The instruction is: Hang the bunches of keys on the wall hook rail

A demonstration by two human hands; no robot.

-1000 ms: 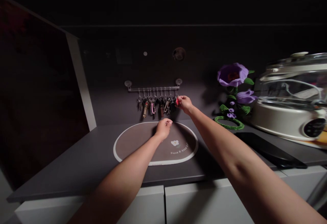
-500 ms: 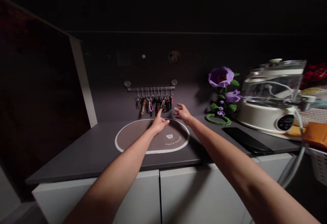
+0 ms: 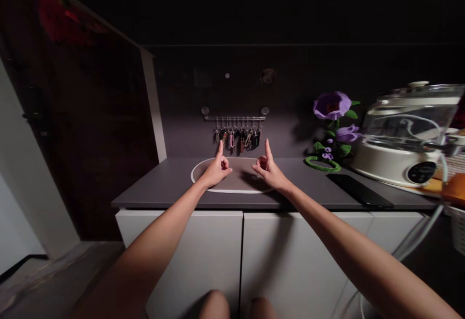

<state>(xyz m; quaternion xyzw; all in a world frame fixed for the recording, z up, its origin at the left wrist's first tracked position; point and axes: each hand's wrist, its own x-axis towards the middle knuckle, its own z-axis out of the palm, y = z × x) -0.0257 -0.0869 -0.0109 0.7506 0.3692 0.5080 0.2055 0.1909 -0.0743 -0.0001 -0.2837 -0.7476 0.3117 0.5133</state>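
Observation:
My left hand (image 3: 218, 167) and my right hand (image 3: 269, 167) are raised above an oval brown mat (image 3: 241, 168) with a white border. On each, the index finger points up and the thumb stretches inward, with the other fingers curled. Neither holds anything. Beyond them, several keys (image 3: 248, 138) hang from small hooks on a clear rail (image 3: 235, 118) fixed to the dark back panel by suction cups. The left fingertip overlaps the keys at the left end; whether it touches them I cannot tell. My right fingertip is just right of the row.
Right of the mat stand purple artificial flowers (image 3: 332, 105) on a green ring base (image 3: 322, 164). A black phone-like slab (image 3: 359, 190) lies by the counter edge. Farther right is a white appliance (image 3: 395, 161) with a clear cover and a cable. White cupboards (image 3: 203, 241) are below, a shelf above.
The view has shifted, showing more floor and my knees. My left hand has drawn back from the middle keys. My hands are farther apart, both index fingers now pointing up.

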